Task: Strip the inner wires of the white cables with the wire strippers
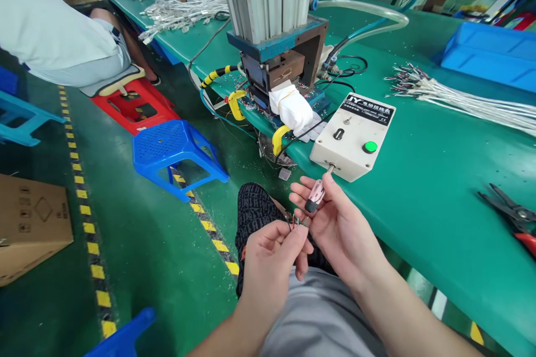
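Thin stripped wires [293, 221], red, black and lighter ones, are pinched between thumb and forefinger of the left hand [272, 251], low in front of the lap, their ends pointed up toward the right hand [343, 220]. The right hand is held palm up and half open, cupped about a small pinkish piece with a black end [315, 196]; the thumb is laid near its upper end, but whether the piece is gripped or only touched cannot be told. That piece is set just below a short metal shaft [331, 169], by which the front of a white control box [355, 134] is fitted. A black knob [339, 134] and a lit green button [370, 147] are carried on the box, which is placed at the edge of a green table [422, 195]. Behind it, a press [272, 11] is seated, with a white wrapped bundle [292, 109] at its front. To the right, white cables [473, 101] are laid near a blue bin [489, 56], and red-handled cutters [519, 213] are placed nearer. A blue stool [163, 142] is seen left, beside a red stool [134, 109] occupied by a co-worker [54, 33].
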The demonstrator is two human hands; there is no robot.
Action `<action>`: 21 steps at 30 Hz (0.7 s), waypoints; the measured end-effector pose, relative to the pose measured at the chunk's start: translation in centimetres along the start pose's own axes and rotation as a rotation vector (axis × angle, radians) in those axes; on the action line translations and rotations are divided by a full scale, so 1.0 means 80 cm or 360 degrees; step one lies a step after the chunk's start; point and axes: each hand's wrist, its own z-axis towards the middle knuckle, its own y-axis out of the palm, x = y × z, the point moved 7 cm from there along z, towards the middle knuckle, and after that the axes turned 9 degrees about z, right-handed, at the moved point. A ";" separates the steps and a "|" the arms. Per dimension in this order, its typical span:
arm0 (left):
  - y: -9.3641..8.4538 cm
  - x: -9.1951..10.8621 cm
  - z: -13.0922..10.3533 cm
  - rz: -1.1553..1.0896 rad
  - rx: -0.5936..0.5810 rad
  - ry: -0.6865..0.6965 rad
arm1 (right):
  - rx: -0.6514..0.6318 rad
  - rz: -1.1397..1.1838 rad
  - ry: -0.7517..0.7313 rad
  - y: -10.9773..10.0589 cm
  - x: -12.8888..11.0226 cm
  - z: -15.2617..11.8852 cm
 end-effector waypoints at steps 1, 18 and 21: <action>0.000 -0.001 0.001 -0.0003 0.0005 -0.0002 | -0.0002 -0.0041 0.0005 0.001 -0.001 0.001; 0.004 0.002 0.014 0.0046 0.0045 0.0026 | -0.0059 -0.0199 -0.0207 -0.003 -0.011 0.011; 0.004 0.002 0.016 0.0051 0.0049 0.0028 | -0.0062 -0.0204 -0.0215 -0.004 -0.013 0.009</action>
